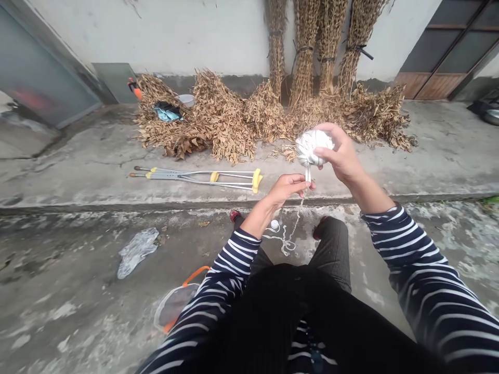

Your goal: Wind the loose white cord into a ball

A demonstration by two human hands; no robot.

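Note:
My right hand (338, 155) is closed round a ball of white cord (312, 145), held up in front of me. A flat white strand (307, 174) runs down from the ball into my left hand (290, 188), whose thumb and fingers pinch it. Below that hand the cord (298, 218) hangs, looking twisted or braided, and ends in loose loops on the ground between my feet. Beside the loops lies a small round white piece (274, 225); what it is I cannot make out.
A pair of crutches (195, 176) lies on the raised concrete step. Behind are heaps of dried stalks (226, 117), with tied bundles (306, 52) upright against the wall. At left are a crumpled plastic bag (138, 251) and a basket with an orange handle (177, 304).

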